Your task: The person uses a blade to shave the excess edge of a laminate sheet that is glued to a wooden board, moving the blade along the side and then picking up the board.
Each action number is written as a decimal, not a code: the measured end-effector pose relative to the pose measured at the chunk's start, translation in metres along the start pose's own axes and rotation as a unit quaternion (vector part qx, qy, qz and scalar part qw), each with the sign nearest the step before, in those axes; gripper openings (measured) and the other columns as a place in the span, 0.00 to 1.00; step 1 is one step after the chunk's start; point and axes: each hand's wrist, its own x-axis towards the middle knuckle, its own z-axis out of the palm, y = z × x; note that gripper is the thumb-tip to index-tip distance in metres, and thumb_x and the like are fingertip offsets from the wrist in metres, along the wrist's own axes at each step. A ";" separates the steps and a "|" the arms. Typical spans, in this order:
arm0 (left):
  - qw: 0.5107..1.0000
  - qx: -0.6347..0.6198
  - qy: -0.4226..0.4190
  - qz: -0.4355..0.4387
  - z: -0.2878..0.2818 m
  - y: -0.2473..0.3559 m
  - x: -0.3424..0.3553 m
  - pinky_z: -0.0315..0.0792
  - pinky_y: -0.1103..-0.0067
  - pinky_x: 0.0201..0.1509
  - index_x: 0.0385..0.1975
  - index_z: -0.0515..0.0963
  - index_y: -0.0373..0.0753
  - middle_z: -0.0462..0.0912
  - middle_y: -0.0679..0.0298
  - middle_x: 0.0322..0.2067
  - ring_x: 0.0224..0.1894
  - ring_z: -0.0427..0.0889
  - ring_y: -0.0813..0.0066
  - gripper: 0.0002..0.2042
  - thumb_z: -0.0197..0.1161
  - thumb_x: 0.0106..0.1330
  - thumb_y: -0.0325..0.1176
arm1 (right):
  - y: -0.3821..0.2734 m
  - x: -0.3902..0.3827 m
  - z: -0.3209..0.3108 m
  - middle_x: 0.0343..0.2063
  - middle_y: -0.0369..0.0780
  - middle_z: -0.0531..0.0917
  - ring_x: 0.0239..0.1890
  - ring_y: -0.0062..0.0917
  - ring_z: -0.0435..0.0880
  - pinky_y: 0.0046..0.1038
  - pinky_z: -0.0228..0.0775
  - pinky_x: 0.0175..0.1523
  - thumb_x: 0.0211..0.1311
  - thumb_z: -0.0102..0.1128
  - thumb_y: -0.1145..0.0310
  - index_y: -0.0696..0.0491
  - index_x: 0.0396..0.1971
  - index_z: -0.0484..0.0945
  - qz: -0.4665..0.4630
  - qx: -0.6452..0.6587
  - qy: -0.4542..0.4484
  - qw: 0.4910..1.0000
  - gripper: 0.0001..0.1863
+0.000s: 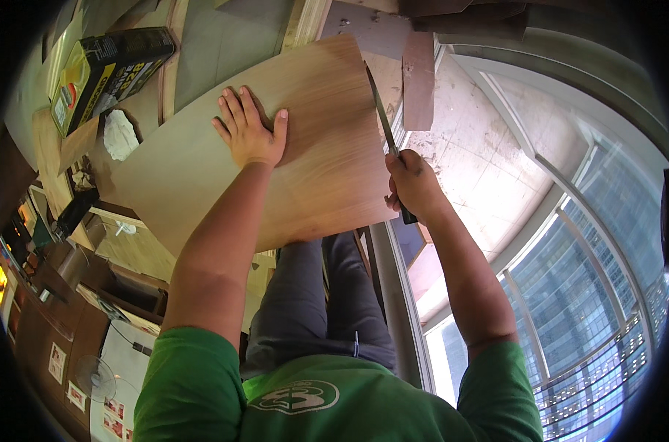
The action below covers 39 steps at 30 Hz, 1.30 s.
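A wood-grain board (325, 162) lies in front of me, its near edge close to my thighs. My left hand (253, 132) rests flat on its upper face, fingers spread and thumb out to the right. In my right hand (413, 180) is the handle of a long, slim metal file (383, 110), fingers closed round it. The file's narrow dark blade points away from me along the board's right edge. Whether the blade touches that edge all along its length I cannot tell.
At the far left a black-and-yellow rectangular can (121, 70) stands beside a crumpled white paper (119, 135). A narrow brown wood strip (418, 81) lies beyond the right edge. Tall window panes (592, 243) border the right side. A fan (96, 377) is at lower left.
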 end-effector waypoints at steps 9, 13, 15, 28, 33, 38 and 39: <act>1.000 -0.001 0.009 0.000 0.002 0.001 0.001 0.27 0.51 0.80 0.80 0.46 0.43 0.40 0.51 0.80 0.82 0.38 0.53 0.47 0.47 0.68 0.69 | 0.011 0.017 0.015 0.17 0.43 0.75 0.14 0.29 0.79 0.32 0.72 0.20 0.75 0.53 0.62 0.62 0.37 0.70 -0.053 -0.141 0.026 0.988 0.16; 1.000 -0.002 0.012 -0.002 0.003 -0.001 0.000 0.27 0.51 0.81 0.80 0.46 0.44 0.40 0.52 0.80 0.82 0.38 0.52 0.47 0.47 0.68 0.69 | 0.001 0.023 0.002 0.17 0.45 0.78 0.15 0.32 0.82 0.34 0.74 0.22 0.74 0.55 0.62 0.63 0.37 0.71 -0.006 -0.128 0.007 0.992 0.17; 1.000 -0.003 0.011 -0.002 0.003 -0.001 -0.001 0.27 0.51 0.81 0.80 0.46 0.44 0.40 0.52 0.80 0.82 0.38 0.53 0.47 0.47 0.68 0.69 | 0.001 0.017 -0.004 0.19 0.43 0.79 0.17 0.29 0.82 0.31 0.74 0.23 0.71 0.58 0.66 0.63 0.37 0.71 -0.023 -0.095 0.025 0.995 0.13; 1.000 -0.018 0.023 0.005 0.003 0.000 0.000 0.28 0.50 0.80 0.80 0.46 0.45 0.40 0.53 0.80 0.82 0.37 0.53 0.47 0.46 0.68 0.70 | -0.004 0.066 -0.047 0.36 0.49 0.79 0.27 0.36 0.82 0.33 0.76 0.36 0.44 0.70 0.76 0.63 0.37 0.75 -0.252 -0.168 0.187 0.935 0.18; 1.000 -0.012 0.017 0.002 0.002 0.000 0.000 0.28 0.50 0.80 0.80 0.46 0.45 0.40 0.52 0.80 0.82 0.38 0.52 0.47 0.46 0.68 0.70 | -0.013 0.058 -0.045 0.29 0.42 0.77 0.22 0.27 0.79 0.30 0.74 0.30 0.54 0.67 0.74 0.60 0.37 0.74 -0.234 -0.048 0.141 0.961 0.13; 1.000 -0.012 0.016 0.001 0.002 -0.001 -0.001 0.28 0.50 0.80 0.80 0.46 0.45 0.40 0.52 0.80 0.82 0.37 0.53 0.47 0.46 0.68 0.70 | -0.027 0.038 -0.040 0.21 0.38 0.76 0.15 0.22 0.74 0.28 0.69 0.21 0.70 0.60 0.67 0.59 0.36 0.74 -0.151 -0.001 0.095 0.984 0.10; 1.000 -0.012 0.014 -0.001 0.002 -0.001 0.000 0.27 0.50 0.80 0.80 0.47 0.45 0.40 0.53 0.80 0.82 0.37 0.53 0.47 0.46 0.68 0.70 | -0.024 0.035 -0.038 0.21 0.38 0.76 0.14 0.23 0.74 0.28 0.68 0.20 0.72 0.59 0.65 0.59 0.36 0.74 -0.123 -0.019 0.087 0.988 0.12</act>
